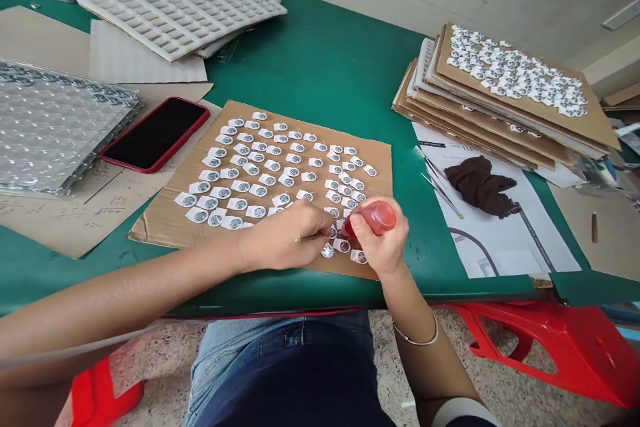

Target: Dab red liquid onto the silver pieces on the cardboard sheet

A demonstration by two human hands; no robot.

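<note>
Over the cardboard sheet's near right corner, a see-through red bottle tilts in the person's right hand, fingers wrapped round it. Nozzle's hard to make out. Left hand's fingers are bunched together, can't tell on what, blocking some white tags. Tweezers lie off right.

printed sheet: heading partly covered, small print, unreadable
brown paper at left: faint handwriting, too small to read
</note>
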